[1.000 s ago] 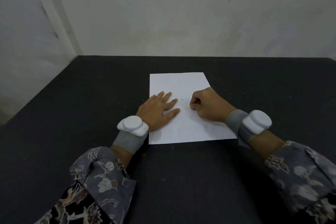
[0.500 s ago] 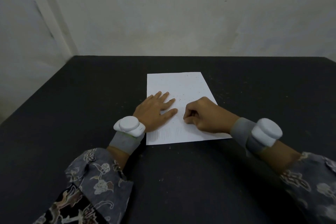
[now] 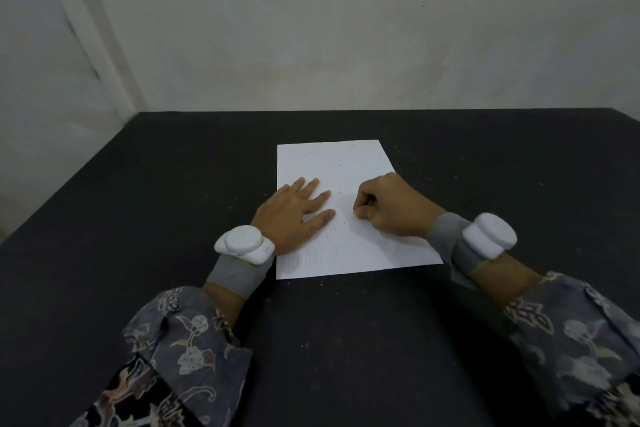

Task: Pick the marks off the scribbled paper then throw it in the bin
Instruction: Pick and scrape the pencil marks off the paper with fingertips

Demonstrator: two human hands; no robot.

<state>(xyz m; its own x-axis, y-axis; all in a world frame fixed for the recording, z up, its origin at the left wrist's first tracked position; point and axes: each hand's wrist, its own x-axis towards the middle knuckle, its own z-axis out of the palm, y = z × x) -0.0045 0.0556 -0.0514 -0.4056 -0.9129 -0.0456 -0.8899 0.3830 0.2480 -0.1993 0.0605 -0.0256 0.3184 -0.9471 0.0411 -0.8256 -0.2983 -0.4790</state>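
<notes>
your right hand [image 3: 391,208] slid back up mid-frame, fingers curled, contents unclear; flat left hand [image 3: 294,213] pins paper [image 3: 339,163] against sliding.

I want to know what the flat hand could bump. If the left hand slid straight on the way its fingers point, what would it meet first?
Probably nothing: the left hand points up-right over bare paper, passing beyond the right hand.

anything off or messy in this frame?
Minor mess only. Small dark specks are scattered over the paper and on the black table around it. The left hand presses the sheet flat; the right hand is curled over it. The sheet lies slightly askew. No bin is in view.
</notes>
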